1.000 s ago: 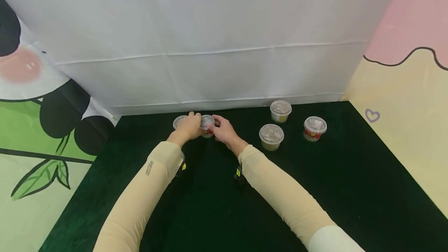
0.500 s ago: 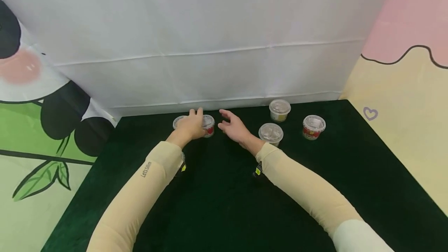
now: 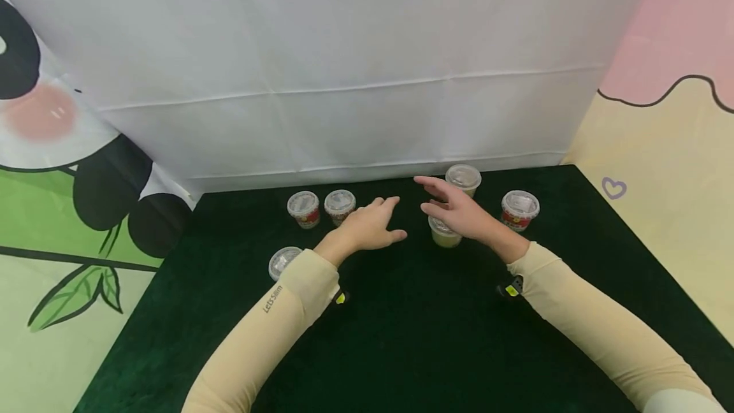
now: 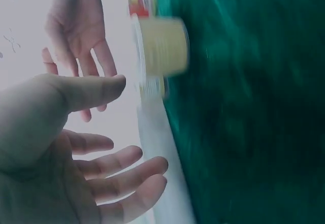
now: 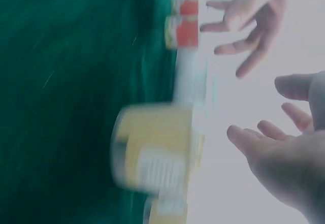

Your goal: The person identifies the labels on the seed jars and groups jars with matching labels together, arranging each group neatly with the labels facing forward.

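Observation:
My left hand point(image 3: 367, 227) is in the air with its fingers spread and holds nothing. Just behind its wrist stand two clear-lidded tubs, a red-banded tub point(image 3: 303, 209) and a second tub point(image 3: 340, 204). Part of a third lidded tub point(image 3: 283, 262) shows beside the left sleeve. Over at the right, my right hand point(image 3: 466, 212) hovers with fingers extended, partly covering a pale yellow tub point(image 3: 446, 239) and another lidded tub point(image 3: 463, 176) behind it. No contact between hand and tub is clear. In the left wrist view the yellow tub point(image 4: 166, 46) appears blurred.
A red-labelled tub point(image 3: 520, 209) stands at the right, past the right hand. The dark green tabletop point(image 3: 390, 349) ends at a white cloth backdrop point(image 3: 355, 81). Printed panels flank the table, a cartoon one point(image 3: 115, 183) left and a pink-and-yellow one point(image 3: 659, 164) right.
Both hands have moved right, the right hand first, letting go of the tub at back left. The left hand has left the tubs there, uncovering them, and a nearer tub now shows.

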Demonstrator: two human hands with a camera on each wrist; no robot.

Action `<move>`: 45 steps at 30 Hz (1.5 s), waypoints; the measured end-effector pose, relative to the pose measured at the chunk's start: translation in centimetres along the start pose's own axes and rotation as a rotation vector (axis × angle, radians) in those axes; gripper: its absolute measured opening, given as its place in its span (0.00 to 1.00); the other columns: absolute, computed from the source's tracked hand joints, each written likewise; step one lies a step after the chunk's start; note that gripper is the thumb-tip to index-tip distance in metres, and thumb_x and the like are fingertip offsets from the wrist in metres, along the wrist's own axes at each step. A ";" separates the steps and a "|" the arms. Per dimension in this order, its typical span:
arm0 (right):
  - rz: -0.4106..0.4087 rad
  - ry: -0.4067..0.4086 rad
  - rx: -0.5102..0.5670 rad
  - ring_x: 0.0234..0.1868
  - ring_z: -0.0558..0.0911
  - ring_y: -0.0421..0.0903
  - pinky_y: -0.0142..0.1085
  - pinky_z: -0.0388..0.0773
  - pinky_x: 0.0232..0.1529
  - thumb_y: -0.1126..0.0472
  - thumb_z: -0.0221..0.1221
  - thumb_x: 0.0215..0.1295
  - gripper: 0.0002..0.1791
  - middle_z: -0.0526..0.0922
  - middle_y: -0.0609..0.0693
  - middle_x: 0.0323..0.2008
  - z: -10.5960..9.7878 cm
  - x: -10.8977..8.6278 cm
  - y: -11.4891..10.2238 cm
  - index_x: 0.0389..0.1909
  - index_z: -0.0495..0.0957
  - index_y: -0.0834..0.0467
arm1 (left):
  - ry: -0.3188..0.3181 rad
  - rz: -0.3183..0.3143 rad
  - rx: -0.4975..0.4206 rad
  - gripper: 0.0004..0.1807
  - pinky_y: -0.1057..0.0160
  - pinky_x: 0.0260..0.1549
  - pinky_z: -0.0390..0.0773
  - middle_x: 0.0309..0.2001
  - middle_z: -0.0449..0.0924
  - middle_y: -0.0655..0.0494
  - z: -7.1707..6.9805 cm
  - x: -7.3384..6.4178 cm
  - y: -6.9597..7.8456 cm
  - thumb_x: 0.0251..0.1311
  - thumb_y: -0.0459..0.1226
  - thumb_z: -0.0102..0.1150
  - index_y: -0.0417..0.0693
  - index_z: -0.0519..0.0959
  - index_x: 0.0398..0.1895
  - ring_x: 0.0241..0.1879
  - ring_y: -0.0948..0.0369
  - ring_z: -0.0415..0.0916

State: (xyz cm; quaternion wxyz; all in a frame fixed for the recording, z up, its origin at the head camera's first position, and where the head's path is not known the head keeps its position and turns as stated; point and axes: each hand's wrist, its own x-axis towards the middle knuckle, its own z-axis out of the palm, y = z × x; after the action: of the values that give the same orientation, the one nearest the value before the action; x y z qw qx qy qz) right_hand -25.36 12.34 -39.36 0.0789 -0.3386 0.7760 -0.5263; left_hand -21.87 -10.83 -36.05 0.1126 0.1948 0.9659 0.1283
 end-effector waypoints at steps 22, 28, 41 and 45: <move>0.365 -0.033 0.348 0.78 0.51 0.64 0.47 0.66 0.68 0.58 0.56 0.77 0.46 0.40 0.62 0.80 -4.3 -6.4 5.1 0.82 0.35 0.55 | -0.066 0.140 -0.216 0.52 0.52 0.63 0.72 0.71 0.58 0.38 5.4 2.7 3.8 0.70 0.50 0.61 0.47 0.36 0.82 0.63 0.48 0.72; 0.413 -0.055 0.350 0.78 0.52 0.63 0.50 0.65 0.69 0.57 0.57 0.77 0.46 0.42 0.62 0.80 -3.7 -6.3 5.6 0.82 0.36 0.56 | -0.082 0.153 -0.245 0.52 0.51 0.63 0.72 0.72 0.57 0.37 5.8 2.8 3.4 0.70 0.49 0.61 0.46 0.36 0.82 0.62 0.48 0.71; 0.429 -0.083 0.373 0.77 0.54 0.65 0.48 0.65 0.69 0.56 0.56 0.77 0.46 0.41 0.63 0.80 -4.3 -6.4 5.5 0.81 0.36 0.61 | -0.079 0.158 -0.263 0.50 0.51 0.67 0.67 0.73 0.54 0.39 5.7 3.6 3.4 0.72 0.47 0.59 0.46 0.36 0.82 0.67 0.48 0.67; 0.447 -0.106 0.351 0.77 0.54 0.64 0.49 0.63 0.70 0.54 0.57 0.77 0.46 0.44 0.64 0.79 -4.1 -6.5 5.7 0.81 0.38 0.62 | -0.079 0.136 -0.268 0.51 0.52 0.67 0.68 0.73 0.55 0.39 5.9 3.4 3.4 0.71 0.49 0.60 0.47 0.36 0.82 0.66 0.49 0.68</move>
State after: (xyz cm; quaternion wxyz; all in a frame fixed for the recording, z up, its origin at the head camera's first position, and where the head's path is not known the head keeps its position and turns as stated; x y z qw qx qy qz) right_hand -24.94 20.61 -44.08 0.2906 -0.1673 0.7234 -0.6035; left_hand -22.12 -5.19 -41.15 0.1663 0.2481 0.9195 0.2556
